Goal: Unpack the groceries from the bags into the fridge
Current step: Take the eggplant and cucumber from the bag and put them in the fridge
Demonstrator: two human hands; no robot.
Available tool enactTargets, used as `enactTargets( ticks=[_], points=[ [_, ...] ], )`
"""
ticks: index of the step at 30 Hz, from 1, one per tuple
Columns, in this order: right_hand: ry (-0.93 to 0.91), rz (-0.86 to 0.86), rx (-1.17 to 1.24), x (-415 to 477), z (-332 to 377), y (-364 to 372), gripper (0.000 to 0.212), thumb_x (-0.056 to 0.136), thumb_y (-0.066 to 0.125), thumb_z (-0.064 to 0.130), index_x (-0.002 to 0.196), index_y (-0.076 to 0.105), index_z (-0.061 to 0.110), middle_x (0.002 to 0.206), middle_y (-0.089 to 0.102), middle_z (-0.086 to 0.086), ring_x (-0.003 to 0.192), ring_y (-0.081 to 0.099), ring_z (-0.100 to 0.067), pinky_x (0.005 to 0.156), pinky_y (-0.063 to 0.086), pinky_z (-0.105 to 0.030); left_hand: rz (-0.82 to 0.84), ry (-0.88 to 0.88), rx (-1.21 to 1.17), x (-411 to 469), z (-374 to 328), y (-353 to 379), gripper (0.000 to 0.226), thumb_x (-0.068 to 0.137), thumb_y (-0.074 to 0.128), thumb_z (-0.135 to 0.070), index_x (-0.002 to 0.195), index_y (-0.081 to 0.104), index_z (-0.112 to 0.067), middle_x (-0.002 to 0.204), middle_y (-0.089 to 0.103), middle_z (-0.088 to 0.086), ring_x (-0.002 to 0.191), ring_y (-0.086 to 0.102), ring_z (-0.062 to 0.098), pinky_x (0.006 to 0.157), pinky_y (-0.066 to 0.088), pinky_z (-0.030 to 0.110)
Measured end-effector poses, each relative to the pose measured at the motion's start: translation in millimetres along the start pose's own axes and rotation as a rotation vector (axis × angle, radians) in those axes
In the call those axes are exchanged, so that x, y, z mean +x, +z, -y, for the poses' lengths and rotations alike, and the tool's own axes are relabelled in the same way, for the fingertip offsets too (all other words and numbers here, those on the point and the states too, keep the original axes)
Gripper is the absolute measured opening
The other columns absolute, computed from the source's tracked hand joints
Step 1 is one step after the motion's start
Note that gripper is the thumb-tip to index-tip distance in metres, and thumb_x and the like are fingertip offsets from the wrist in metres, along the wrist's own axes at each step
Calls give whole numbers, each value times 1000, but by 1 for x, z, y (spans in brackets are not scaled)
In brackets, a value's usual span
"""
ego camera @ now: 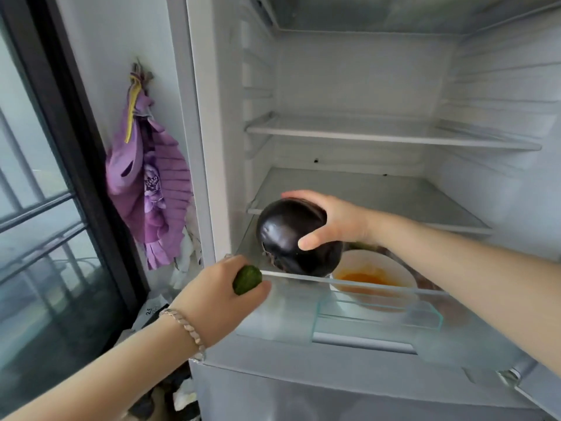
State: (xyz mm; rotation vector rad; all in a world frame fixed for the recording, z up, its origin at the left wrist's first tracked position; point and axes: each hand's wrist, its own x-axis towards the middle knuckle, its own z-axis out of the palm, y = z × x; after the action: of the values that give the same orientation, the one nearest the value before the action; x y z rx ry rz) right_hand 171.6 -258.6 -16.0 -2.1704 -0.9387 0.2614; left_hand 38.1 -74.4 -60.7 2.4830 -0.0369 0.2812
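The fridge (212,153) stands open in front of me, its upper glass shelves (379,136) bare. My right hand (334,218) grips a large, round, dark purple eggplant (291,235) just above the front edge of the lowest glass shelf (303,278). My left hand (224,294) is lower and to the left, at the fridge's front edge, closed around a small green vegetable (246,279) whose tip alone shows. A beaded bracelet (185,328) circles the left wrist.
A white bowl of orange sauce (373,276) sits on the lowest shelf just right of the eggplant. A clear drawer front (379,317) lies below. Purple cloth (151,189) hangs on the wall to the left, beside a dark-framed window (45,208). Dark bags (170,396) lie on the floor.
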Motion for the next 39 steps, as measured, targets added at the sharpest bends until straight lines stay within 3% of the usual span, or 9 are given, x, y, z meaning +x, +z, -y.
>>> enactTargets(
  ticks=[4, 10, 14, 19, 22, 28, 33, 37, 39],
  points=[
    [76, 153, -22, 16, -9, 9, 103, 40, 72, 49, 135, 40, 29, 132, 46, 12, 121, 43, -3, 97, 37, -12, 15, 6, 10, 0, 4, 3, 31, 85, 57, -44, 95, 56, -14, 83, 51, -4, 52, 48, 10, 43, 39, 18],
    [21, 329, -551, 21, -18, 39, 104, 60, 86, 33, 145, 25, 34, 150, 28, 4, 137, 29, -17, 111, 29, -31, 36, -74, -165, 3, -2, -2, 28, 84, 61, -36, 91, 59, -9, 70, 54, 0, 50, 53, 13, 42, 45, 19],
    [-44, 371, -884, 20, -24, 49, 109, 59, 83, 38, 144, 16, 44, 153, 13, -5, 136, 24, -32, 107, 34, -42, -59, -174, -451, 18, -20, -23, 27, 86, 58, -33, 89, 59, -5, 68, 59, 7, 51, 56, 16, 52, 52, 26],
    [-14, 341, -814, 18, -34, 46, 114, 58, 84, 47, 146, 11, 44, 154, 7, 1, 139, 17, -28, 109, 31, -42, 16, -279, -542, 56, -33, -21, 17, 90, 51, -30, 87, 56, -13, 81, 59, 12, 69, 60, 26, 76, 53, 39],
    [37, 304, -594, 14, -39, 44, 105, 67, 77, 54, 148, 12, 36, 156, 5, 8, 144, 7, -18, 118, 16, -40, 120, -338, -302, 80, -34, -11, 24, 89, 47, -30, 84, 58, -10, 90, 60, 15, 83, 59, 30, 82, 49, 38],
    [63, 130, -350, 7, -45, 35, 78, 80, 72, 37, 144, 33, 20, 148, 34, 5, 135, 32, -10, 107, 23, -16, 93, -19, 86, 97, -28, -6, 44, 87, 61, -28, 126, 45, -13, 111, 57, 7, 88, 52, 18, 78, 43, 24],
    [60, 122, -336, 10, -43, 34, 77, 75, 77, 34, 140, 39, 17, 140, 41, 3, 129, 39, -14, 106, 32, -22, 403, 18, 472, 95, -19, 5, 34, 76, 72, -28, 106, 62, -16, 101, 59, 1, 91, 57, 20, 79, 48, 28],
    [77, 111, -318, 14, -43, 38, 82, 65, 80, 44, 135, 46, 19, 134, 47, -2, 124, 44, -17, 106, 38, -32, 699, -55, 795, 111, -29, 13, 29, 63, 80, -32, 80, 66, -12, 82, 66, 3, 74, 60, 20, 71, 53, 31],
    [99, 113, -311, 11, -42, 37, 79, 69, 80, 38, 137, 44, 21, 135, 44, 0, 125, 42, -15, 107, 36, -30, 781, -76, 912, 116, -36, 14, 37, 62, 82, -36, 85, 68, -11, 86, 70, 3, 72, 60, 19, 70, 52, 29]
  ],
)
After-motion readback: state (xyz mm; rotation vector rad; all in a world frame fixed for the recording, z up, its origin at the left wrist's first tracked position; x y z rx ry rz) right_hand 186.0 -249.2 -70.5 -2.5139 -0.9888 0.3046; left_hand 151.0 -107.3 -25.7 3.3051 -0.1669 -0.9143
